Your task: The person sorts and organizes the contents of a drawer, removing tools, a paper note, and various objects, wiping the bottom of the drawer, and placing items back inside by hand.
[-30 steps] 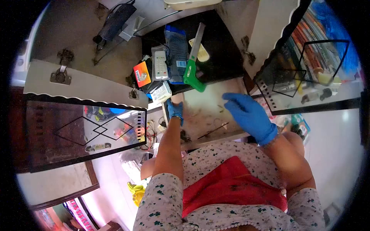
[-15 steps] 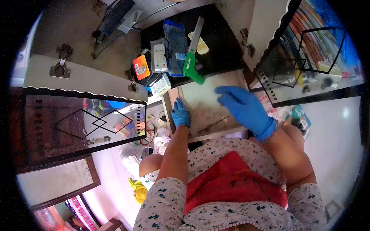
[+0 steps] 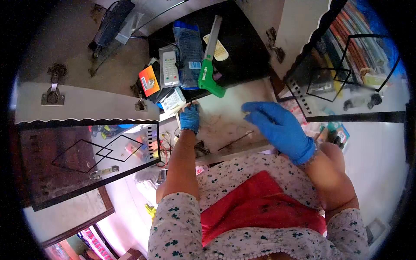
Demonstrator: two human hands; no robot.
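Note:
A pulled-out drawer [image 3: 229,117] lies in front of me, its pale bottom smudged and dusty. My left hand [image 3: 189,119], in a blue glove, rests at the drawer's far left corner, fingers stretched over the edge beside a white labelled box [image 3: 174,99]. Over the drawer's right side hovers my right hand [image 3: 284,132], also gloved in blue. Its thumb and fingertips are pinched together; whatever may be between them is too small to make out. A thin dark stick [image 3: 235,141] and a dark clump [image 3: 201,148] lie on the drawer bottom.
Behind the drawer, a black surface holds a green-handled gas lighter [image 3: 211,78], a white remote [image 3: 170,68], a blue packet [image 3: 187,60] and a cream remote [image 3: 216,47]. Glass cabinet doors stand open at left [image 3: 91,160] and right [image 3: 342,82]. Red cloth [image 3: 264,212] covers my lap.
My left hand has shifted left and farther up along the drawer's edge, uncovering the dark clump. My right hand stays nearly in place, fingertips pinched. The view has turned slightly.

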